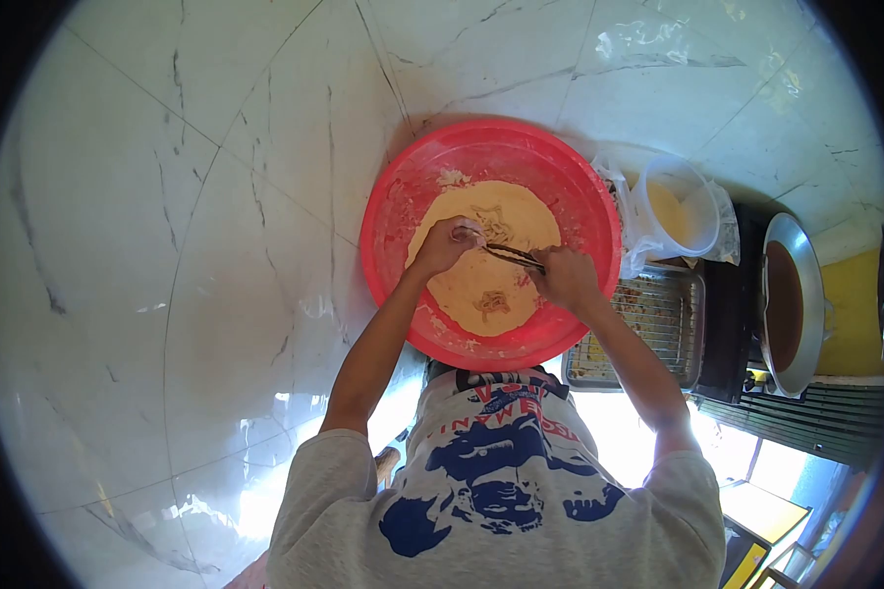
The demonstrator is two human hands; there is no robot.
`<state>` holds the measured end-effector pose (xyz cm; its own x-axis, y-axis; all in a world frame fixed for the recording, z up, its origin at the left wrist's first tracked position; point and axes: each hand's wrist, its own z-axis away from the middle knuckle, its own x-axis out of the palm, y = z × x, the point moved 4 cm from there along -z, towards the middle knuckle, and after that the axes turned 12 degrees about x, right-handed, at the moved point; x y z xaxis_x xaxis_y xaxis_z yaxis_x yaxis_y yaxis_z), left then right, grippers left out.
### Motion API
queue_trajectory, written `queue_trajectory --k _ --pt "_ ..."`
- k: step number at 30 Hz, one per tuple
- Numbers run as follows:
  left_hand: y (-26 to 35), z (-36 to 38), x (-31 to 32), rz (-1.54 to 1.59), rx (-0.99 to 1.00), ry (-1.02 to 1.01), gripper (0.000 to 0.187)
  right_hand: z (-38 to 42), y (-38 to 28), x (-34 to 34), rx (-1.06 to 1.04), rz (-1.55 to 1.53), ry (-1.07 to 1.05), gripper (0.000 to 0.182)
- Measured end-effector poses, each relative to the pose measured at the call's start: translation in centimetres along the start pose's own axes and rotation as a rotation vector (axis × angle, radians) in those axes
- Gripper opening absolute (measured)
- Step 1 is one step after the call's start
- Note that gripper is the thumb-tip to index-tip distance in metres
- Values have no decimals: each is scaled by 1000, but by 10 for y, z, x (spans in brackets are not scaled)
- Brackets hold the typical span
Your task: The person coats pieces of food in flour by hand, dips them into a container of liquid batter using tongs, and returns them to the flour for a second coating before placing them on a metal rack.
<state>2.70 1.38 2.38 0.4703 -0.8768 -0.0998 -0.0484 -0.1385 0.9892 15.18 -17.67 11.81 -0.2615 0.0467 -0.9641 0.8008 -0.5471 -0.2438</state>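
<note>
My right hand (567, 278) is closed around the handle end of dark tongs (514, 257), whose tips point left toward my other hand. My left hand (446, 245) has its fingers curled together close to those tips; they look whitened with powder, and what they hold, if anything, I cannot make out. Both hands are above a big red basin (383, 211) with pale yellow flour (452, 294) spread over its bottom. Two floured clumps lie in the flour, an upper clump (499, 226) just beyond the tongs and a lower clump (492, 302) nearer my body.
Right of the basin stands a translucent bucket (648, 211) with yellowish contents, plastic bags around it. Below it is a metal tray with a wire rack (692, 324). Further right, a wide metal pan (810, 304) of brown liquid sits on a black stove (732, 324). Marbled tiles (265, 147) surround the basin.
</note>
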Motion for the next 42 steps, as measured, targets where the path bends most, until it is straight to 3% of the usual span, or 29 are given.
queue_trajectory --k 2,5,8,11,14,19,21,23,25,29,32,38,42 --pt "-4 -1 -2 44 -25 42 24 -1 0 1 -3 14 30 23" --pt "-11 -2 -11 -176 -1 175 25 -5 7 10 12 197 -230 20" --pt "-22 -5 -15 -255 109 193 31 -5 12 -2 -71 151 -169 24" --pt "-2 -4 -11 -367 126 163 30 -6 17 -35 73 62 -123 24" --pt "-4 -8 -8 -509 74 66 25 -10 45 -61 67 -171 356 27" --pt "-23 -21 4 -753 4 -53 22 -14 112 -93 434 -187 644 31" --pt "-19 -28 14 -891 -28 -123 19 -9 133 -99 582 -124 648 33" --pt "-9 -31 24 -1037 -99 -228 17 -4 148 -104 718 -61 630 34" --pt "-16 -30 30 -1047 -106 -209 14 2 158 -110 842 4 593 36" --pt "-32 -29 38 -1102 -140 -226 13 2 187 -109 876 85 500 36" --pt "-22 -28 40 -1127 -36 -182 17 -9 217 -103 890 195 334 36" --pt "-6 -24 17 -828 -98 -123 25 -33 235 -99 857 323 92 34" --pt "-6 -8 -3 -558 -157 40 32 -38 231 -96 846 328 10 36"
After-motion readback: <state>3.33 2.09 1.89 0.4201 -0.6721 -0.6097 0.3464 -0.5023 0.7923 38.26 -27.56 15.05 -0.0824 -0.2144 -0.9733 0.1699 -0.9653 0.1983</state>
